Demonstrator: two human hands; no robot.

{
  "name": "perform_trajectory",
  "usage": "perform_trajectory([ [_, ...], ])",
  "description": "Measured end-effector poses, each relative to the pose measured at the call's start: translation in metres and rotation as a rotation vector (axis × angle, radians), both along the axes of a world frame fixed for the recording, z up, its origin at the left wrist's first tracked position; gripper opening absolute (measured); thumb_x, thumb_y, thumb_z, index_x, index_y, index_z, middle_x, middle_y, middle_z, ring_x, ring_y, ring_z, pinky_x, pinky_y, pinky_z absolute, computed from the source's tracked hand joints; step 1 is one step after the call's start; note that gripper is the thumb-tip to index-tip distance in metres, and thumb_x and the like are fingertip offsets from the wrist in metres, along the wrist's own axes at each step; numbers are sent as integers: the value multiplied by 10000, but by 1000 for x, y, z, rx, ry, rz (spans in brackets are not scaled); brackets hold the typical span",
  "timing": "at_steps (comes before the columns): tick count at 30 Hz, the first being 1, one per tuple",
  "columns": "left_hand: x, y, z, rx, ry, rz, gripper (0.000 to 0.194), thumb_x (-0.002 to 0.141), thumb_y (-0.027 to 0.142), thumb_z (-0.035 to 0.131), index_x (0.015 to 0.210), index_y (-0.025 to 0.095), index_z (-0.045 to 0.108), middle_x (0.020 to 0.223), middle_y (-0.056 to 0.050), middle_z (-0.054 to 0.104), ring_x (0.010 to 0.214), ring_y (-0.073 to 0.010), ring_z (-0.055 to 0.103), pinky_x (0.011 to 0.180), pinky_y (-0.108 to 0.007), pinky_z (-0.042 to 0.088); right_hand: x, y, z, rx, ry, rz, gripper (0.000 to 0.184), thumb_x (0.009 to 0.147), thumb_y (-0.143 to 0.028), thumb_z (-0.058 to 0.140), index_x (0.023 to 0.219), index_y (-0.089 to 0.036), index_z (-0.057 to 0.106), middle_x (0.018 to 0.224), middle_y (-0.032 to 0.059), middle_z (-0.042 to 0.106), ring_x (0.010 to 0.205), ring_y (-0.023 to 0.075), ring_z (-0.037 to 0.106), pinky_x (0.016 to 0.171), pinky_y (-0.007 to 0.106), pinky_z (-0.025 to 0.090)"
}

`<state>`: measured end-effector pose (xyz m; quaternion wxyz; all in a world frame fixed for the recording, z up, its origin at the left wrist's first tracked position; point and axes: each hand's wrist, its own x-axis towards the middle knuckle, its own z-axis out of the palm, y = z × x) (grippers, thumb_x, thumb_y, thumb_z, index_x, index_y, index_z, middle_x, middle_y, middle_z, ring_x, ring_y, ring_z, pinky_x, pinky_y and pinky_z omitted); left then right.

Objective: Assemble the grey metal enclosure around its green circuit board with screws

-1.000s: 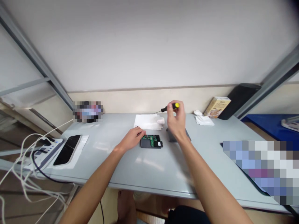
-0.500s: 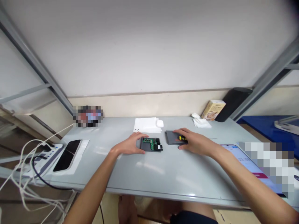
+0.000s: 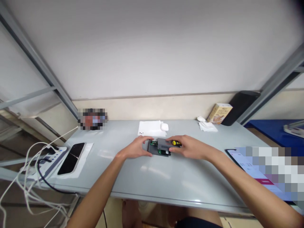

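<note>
My left hand [image 3: 135, 149] grips the left edge of a dark grey case base [image 3: 154, 151] on the table, thumb in front and fingers behind. A green circuit board [image 3: 154, 143] sits in this base, partly hidden. Over the board, my right hand [image 3: 190, 147] holds a grey slotted cover [image 3: 163, 144] between thumb and fingers, slightly tilted. A yellow-and-black screwdriver [image 3: 175, 142] is tucked in the same hand, with most of its length hidden by the palm. Whether the cover touches the base, I cannot tell.
Behind the hands lie white paper [image 3: 149, 128] with several tiny dark screws and a white case [image 3: 164, 127]. A phone [image 3: 72, 158] and power strip [image 3: 53, 161] with cables are left. A tablet [image 3: 249, 171] lies right; a yellow box [image 3: 219, 113] and tissue [image 3: 207, 126] stand back right.
My right hand has lifted the cover off the table and moved it left, over the circuit board. My left hand still grips the base. The screwdriver travelled along in my right hand.
</note>
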<state>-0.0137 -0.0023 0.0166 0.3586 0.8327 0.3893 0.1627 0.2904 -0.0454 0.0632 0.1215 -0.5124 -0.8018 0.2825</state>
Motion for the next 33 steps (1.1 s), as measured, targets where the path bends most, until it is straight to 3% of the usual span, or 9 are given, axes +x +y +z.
perform_trajectory([
  [8,4,0,-6,53,-13,-7,828,724,476,902,1459,317,556,1351,-73,631,1092,-272,558,1005,-403,476,-17,-11,-3,64,-155,65,509,871,-355,679,1372,-265,666,1405,107,657,1107,335,714,959,455,545],
  [12,8,2,-10,76,-10,19,899,671,497,932,1464,310,553,1333,-80,646,1088,-280,573,1003,-410,475,-20,-14,-7,82,-194,70,526,890,-368,678,1409,-290,642,1444,103,631,1119,343,716,954,448,547],
  [20,10,1,-14,80,-4,40,959,673,511,931,1520,317,527,1359,-103,633,1182,-317,580,1056,-449,462,-27,-10,-17,113,-98,68,546,904,-406,685,1437,-300,626,1453,108,620,1159,345,703,995,459,541],
  [27,11,-4,-8,52,19,63,960,641,589,923,1490,317,567,1315,-113,620,1184,-331,581,1031,-451,495,-23,-11,-23,104,-45,43,566,913,-435,670,1458,-293,611,1517,102,568,1193,345,690,1020,474,542],
  [33,12,-5,-7,118,72,59,918,701,662,855,1490,295,564,1269,-103,653,1208,-339,582,1039,-447,488,-25,-13,-26,106,-20,16,571,911,-433,668,1464,-302,609,1545,99,546,1233,349,675,1038,485,543],
])
